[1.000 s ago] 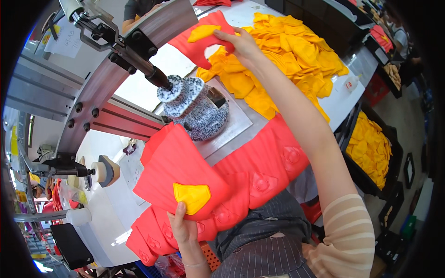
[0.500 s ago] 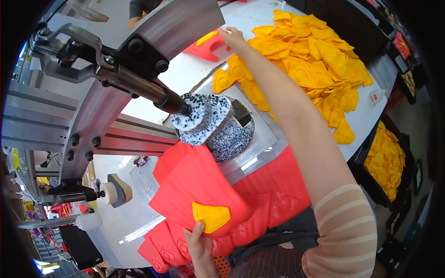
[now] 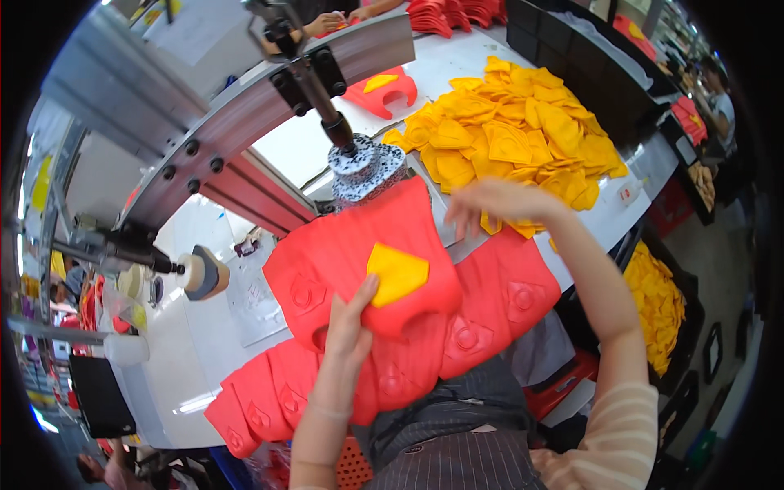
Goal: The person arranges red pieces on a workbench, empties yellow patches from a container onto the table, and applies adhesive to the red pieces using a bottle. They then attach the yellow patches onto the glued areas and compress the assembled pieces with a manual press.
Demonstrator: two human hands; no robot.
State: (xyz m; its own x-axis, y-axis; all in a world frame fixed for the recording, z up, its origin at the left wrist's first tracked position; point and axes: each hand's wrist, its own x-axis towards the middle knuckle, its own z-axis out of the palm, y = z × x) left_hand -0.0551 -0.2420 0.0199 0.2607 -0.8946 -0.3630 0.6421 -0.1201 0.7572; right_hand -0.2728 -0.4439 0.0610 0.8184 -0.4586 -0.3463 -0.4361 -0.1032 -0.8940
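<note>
My left hand (image 3: 351, 327) pinches the lower edge of a wide red moulded piece (image 3: 367, 229), with its thumb at the corner of a yellow shield-shaped patch (image 3: 398, 276) lying on it. The red piece has cut-outs along its near edge and is raised in front of the speckled pad (image 3: 365, 167) of a press. My right hand (image 3: 498, 202), blurred but with fingers apart and nothing visible in it, hovers beside the near edge of a pile of yellow patches (image 3: 514, 135). Farther off lies another red piece (image 3: 382, 96) with a yellow patch on it.
Overlapping red pieces (image 3: 465, 335) with raised emblems line the table's near edge. The press's metal arm (image 3: 318, 73) reaches over from the left, beside a second pad (image 3: 204, 272). A black bin of yellow patches (image 3: 653, 306) stands at right. Another person's hands (image 3: 327, 23) show at the far side.
My right hand has come back from the far red piece to beside the yellow pile. The red piece in my left hand has moved up and right in the view, which has itself shifted.
</note>
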